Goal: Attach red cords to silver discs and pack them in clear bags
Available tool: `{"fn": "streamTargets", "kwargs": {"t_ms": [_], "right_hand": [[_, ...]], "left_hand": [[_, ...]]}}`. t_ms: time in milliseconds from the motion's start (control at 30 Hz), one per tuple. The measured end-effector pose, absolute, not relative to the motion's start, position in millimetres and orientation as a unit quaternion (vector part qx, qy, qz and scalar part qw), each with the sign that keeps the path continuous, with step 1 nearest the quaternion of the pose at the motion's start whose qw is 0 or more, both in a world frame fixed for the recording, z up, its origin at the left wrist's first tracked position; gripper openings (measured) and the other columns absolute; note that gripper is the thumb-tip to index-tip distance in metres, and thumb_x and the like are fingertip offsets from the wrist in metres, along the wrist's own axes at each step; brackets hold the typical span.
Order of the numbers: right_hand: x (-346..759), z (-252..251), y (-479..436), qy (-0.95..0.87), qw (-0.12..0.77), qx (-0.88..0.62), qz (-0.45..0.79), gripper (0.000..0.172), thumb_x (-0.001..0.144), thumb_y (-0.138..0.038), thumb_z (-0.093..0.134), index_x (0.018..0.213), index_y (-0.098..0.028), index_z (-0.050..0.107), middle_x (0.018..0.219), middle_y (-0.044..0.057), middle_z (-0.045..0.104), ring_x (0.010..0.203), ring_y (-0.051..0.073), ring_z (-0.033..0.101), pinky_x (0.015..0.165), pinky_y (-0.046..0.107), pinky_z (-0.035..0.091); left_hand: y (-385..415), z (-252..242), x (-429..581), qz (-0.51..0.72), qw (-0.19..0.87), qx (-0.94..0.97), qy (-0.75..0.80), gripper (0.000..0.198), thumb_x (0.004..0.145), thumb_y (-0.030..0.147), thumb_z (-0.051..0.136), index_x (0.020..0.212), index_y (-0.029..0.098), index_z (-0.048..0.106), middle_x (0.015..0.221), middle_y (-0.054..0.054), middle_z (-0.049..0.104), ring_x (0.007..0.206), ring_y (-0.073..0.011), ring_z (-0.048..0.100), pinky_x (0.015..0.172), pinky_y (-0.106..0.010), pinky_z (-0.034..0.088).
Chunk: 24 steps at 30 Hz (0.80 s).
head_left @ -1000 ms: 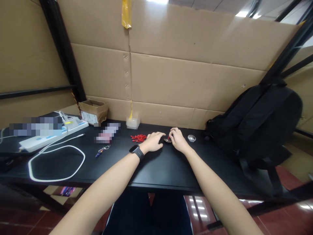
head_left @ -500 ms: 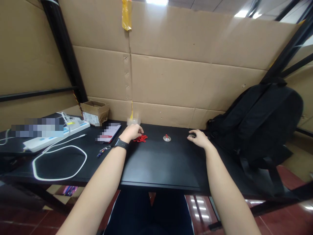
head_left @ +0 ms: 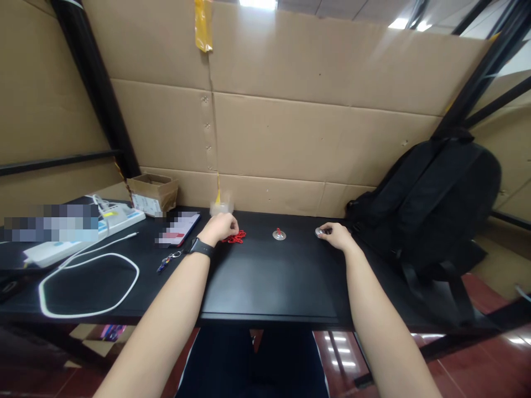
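A bunched red cord (head_left: pixel 237 237) lies on the black table. My left hand (head_left: pixel 222 226), with a dark watch on the wrist, is over its left end, fingers curled down and pinched together at the cord; the fingertips are partly hidden. Over on the right, my right hand (head_left: pixel 338 236) grips the edge of a small, round, clear suction cup (head_left: pixel 319 232) between thumb and fingers, low at the tabletop. Between the hands a clear suction cup with a red hook (head_left: pixel 279 234) stands on the table, touched by neither hand.
A black backpack (head_left: pixel 440 199) takes up the table's right end. Left of my hands are a phone-like flat item (head_left: pixel 182 228), a keyring (head_left: pixel 169 260), a white cable (head_left: pixel 89 316), a power strip (head_left: pixel 53 251) and a small cardboard box (head_left: pixel 154 193). A cardboard wall (head_left: pixel 274 149) stands behind.
My right hand's fingers have closed on the right suction cup, which now shows more at its left. My left fingers have drawn together at the cord. The view has shifted slightly.
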State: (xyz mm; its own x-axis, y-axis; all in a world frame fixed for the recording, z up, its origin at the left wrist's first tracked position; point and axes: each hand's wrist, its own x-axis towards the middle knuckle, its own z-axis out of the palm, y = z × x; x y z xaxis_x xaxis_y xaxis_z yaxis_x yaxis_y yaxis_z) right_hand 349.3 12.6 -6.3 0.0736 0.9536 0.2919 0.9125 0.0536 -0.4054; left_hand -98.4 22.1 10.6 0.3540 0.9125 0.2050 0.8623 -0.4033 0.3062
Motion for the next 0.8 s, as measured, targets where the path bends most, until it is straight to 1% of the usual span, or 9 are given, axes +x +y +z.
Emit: {"fn": "streamTargets", "kwargs": {"t_ms": [167,300,567,700,800], "right_hand": [[353.8,-10.5,15.7,-0.675,0.260,-0.688,0.046,0.027,0.065,-0.030,0.082,0.092,-0.026,0.079,0.089,0.005,0.078,0.087,0.025,0.072,0.082,0.033,0.052],[356.0,-12.2,18.2,-0.680,0.272,-0.678,0.059,0.028,0.065,-0.027,0.080,0.093,-0.023,0.079,0.089,0.006,0.078,0.085,0.025,0.073,0.080,0.031,0.054],[352.7,-7.8,14.6,-0.674,0.276,-0.683,0.050,0.025,0.066,-0.024,0.079,0.090,-0.020,0.078,0.090,0.009,0.078,0.088,0.025,0.074,0.079,0.030,0.054],[349.9,-2.3,10.5,-0.656,0.293,-0.694,0.039,0.025,0.066,-0.025,0.077,0.090,-0.019,0.077,0.090,0.011,0.078,0.088,0.026,0.074,0.080,0.031,0.055],[341.8,4.0,7.9,-0.644,0.350,-0.679,0.042,0.029,0.068,-0.027,0.077,0.095,-0.019,0.075,0.093,0.010,0.078,0.089,0.026,0.074,0.083,0.033,0.056]], "left_hand": [[22.5,7.2,-95.6,0.165,0.066,0.813,0.554,0.007,0.072,0.025,0.070,0.070,0.025,0.077,0.073,-0.004,0.076,0.071,-0.0197,0.069,0.070,-0.025,0.048],[21.2,8.0,-93.5,0.183,0.071,0.811,0.551,0.006,0.073,0.024,0.070,0.068,0.024,0.074,0.072,-0.004,0.075,0.072,-0.0205,0.069,0.072,-0.026,0.048],[12.4,23.1,-86.1,0.259,0.035,0.824,0.502,0.013,0.082,0.027,0.058,0.079,0.021,0.070,0.082,-0.004,0.075,0.076,-0.0198,0.068,0.072,-0.027,0.047],[8.0,25.7,-78.4,0.325,0.087,0.821,0.462,0.016,0.088,0.031,0.055,0.088,0.020,0.067,0.084,-0.004,0.075,0.078,-0.0190,0.069,0.073,-0.027,0.048],[5.4,24.0,-65.0,0.385,0.146,0.798,0.439,0.020,0.089,0.036,0.058,0.097,0.020,0.068,0.090,-0.004,0.076,0.085,-0.0193,0.070,0.081,-0.029,0.050]]}}
